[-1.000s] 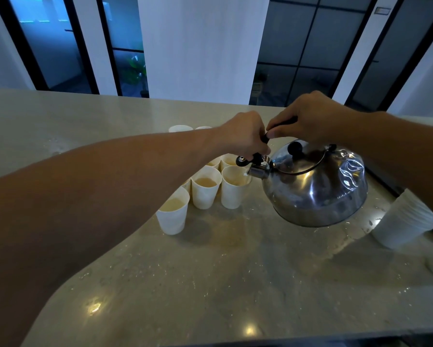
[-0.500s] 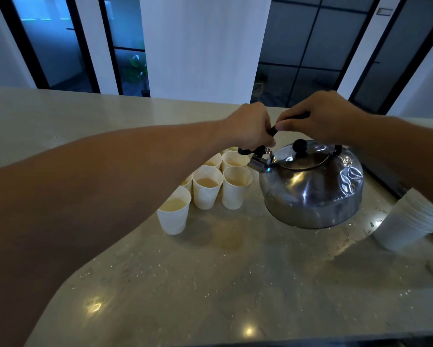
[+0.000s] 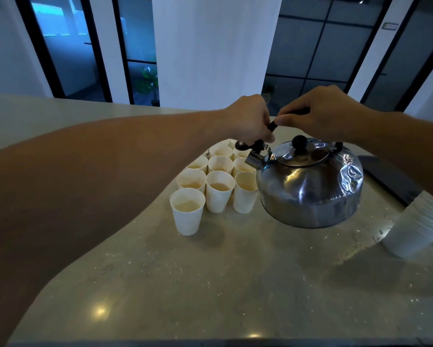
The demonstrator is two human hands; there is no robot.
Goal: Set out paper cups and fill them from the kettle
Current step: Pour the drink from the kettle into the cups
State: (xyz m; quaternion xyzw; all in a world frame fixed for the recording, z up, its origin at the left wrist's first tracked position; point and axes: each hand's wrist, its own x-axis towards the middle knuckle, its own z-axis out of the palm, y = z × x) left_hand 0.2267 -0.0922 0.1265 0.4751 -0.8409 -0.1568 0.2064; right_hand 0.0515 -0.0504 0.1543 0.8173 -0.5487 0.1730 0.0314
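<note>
A dented steel kettle [image 3: 310, 186] hangs just above the stone counter [image 3: 210, 284], nearly level. My right hand [image 3: 323, 113] grips its black handle from above. My left hand [image 3: 250, 118] pinches the black spout-cap lever at the handle's front end, and the spout [image 3: 254, 160] points left over the cups. Several white paper cups [image 3: 219, 194] stand clustered left of the kettle. Most of them hold a pale liquid. The nearest cup [image 3: 187, 211] stands a little apart at the front.
A stack of white paper cups [image 3: 418, 226] lies tilted at the right edge. A dark flat object [image 3: 390, 179] sits behind the kettle on the right. Glass doors and a white pillar stand beyond the counter's far edge.
The kettle has tipped back from its pouring tilt to nearly level and shifted slightly right. Both hands have kept their holds.
</note>
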